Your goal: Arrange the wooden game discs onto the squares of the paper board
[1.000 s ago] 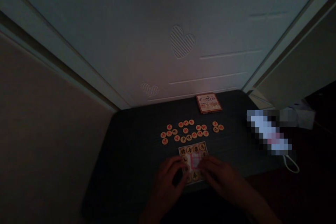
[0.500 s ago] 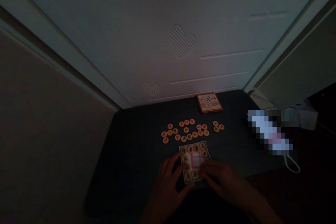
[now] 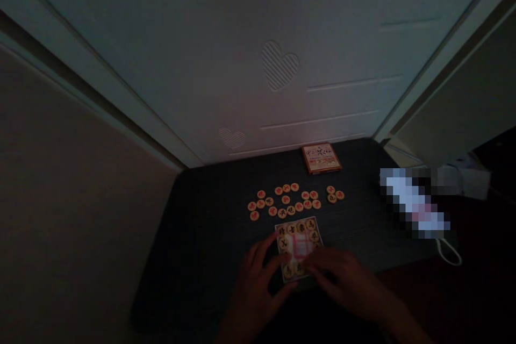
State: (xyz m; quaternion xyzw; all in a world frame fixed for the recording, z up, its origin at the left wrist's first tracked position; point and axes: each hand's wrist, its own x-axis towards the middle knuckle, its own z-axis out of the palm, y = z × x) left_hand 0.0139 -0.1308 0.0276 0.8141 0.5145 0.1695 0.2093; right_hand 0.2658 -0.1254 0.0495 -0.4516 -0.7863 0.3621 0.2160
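Note:
A shallow square box (image 3: 318, 226) of Chinese chess pieces lies near the front edge of the dark table. Round wooden pieces with black characters line its inner edges, around a white sheet (image 3: 301, 246) with pink lines. My left hand (image 3: 258, 274) holds the box at its left side, fingers spread along that edge and thumb at the near edge. My right hand (image 3: 338, 274) reaches in from the right, fingers closed together over a chess piece (image 3: 299, 268) in the near row. Its fingertips partly cover that piece and hide the box's near right corner.
Beyond the box lie several loose chess pieces (image 3: 285, 200), mostly red-lettered, with a group of three (image 3: 331, 198) to their right. A flat printed box lid (image 3: 321, 158) rests at the back of the dark table (image 3: 201, 242). A blurred-out pale object (image 3: 415, 204) with a white cord lies right.
My right hand has shifted slightly left, its fingertips now at the near-row piece. My left hand and the loose pieces stay where they were.

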